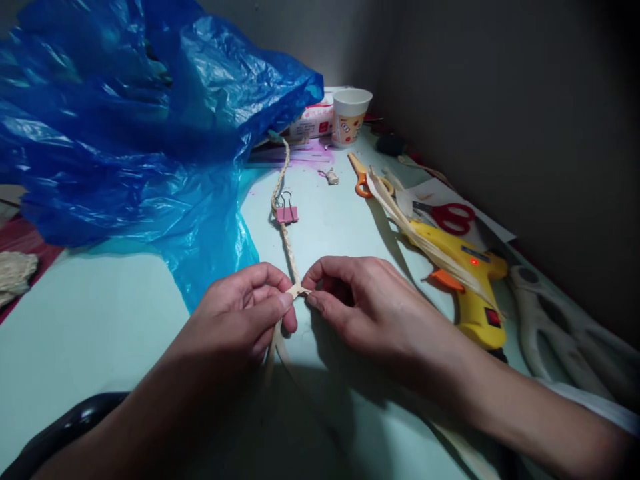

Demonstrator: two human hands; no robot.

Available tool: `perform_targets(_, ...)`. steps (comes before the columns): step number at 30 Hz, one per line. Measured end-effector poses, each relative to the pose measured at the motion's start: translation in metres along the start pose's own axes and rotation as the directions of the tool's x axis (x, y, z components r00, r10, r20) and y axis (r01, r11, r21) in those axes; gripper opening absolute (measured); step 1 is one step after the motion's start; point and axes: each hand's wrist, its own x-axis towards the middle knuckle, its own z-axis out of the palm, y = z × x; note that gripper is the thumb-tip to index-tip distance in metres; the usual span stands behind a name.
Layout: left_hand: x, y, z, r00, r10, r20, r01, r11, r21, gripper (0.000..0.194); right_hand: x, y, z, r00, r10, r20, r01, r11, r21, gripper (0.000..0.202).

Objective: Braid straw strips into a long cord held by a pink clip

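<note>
Hands [250,310] pinching strips [297,291]; cup [349,123] upright, contents hidden; blue bag [125,133] crumpled.

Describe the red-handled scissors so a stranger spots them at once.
On the right side of the table lies a yellow glue gun. Just beyond it are the red-handled scissors. Their red loops set them apart from the orange-handled scissors, which lie farther left and farther away.
</note>
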Motion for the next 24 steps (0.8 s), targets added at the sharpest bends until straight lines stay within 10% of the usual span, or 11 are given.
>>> perform_targets(13,0.001,-0.007,-0.001,0.980,0.201,0.005,-0.195,0.943,0.270,0.012,-0.006,-0.014,0.006,0.985,-0.140,-0.105,0.109,0.961,-0.253,0.009)
perform_targets(24,-0.001,-0.014,0.009,0.894,0.374,-0.247,-0.277,0.894,0.353,0.005,-0.005,-0.010,0.007,0.987,-0.041,-0.154,0.009,0.980,-0.201,0.006)
